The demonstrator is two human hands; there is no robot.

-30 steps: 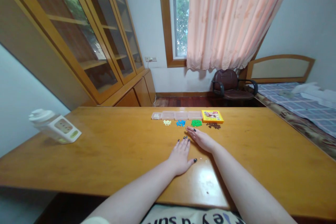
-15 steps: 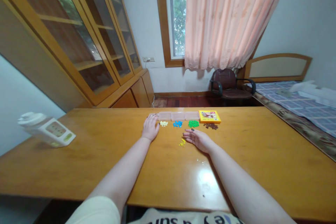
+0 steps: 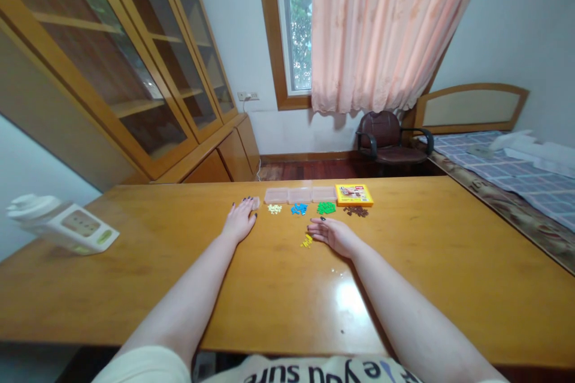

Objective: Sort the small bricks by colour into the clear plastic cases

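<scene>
My left hand (image 3: 239,219) lies palm down at the far side of the table, fingers stretched out. Its fingertips touch a small clear plastic box (image 3: 256,203), partly hidden by them. To the right of that stands a row of clear plastic trays (image 3: 300,195). In front of the row are piles of small cream pieces (image 3: 274,209), blue pieces (image 3: 299,209), green pieces (image 3: 326,207) and brown pieces (image 3: 357,211). My right hand (image 3: 333,237) rests on its side with loosely extended fingers, beside a small pile of yellow pieces (image 3: 306,241).
A yellow box with a printed picture (image 3: 354,194) sits at the right end of the tray row. On the left of the wooden table (image 3: 157,275) is a white-lidded clear jug (image 3: 63,224). A few tiny bits (image 3: 340,273) lie nearer me.
My left hand has moved left, away from the tray row, and the small clear box now shows at its fingertips. My right hand stays beside the yellow pieces. The view has shifted slightly.
</scene>
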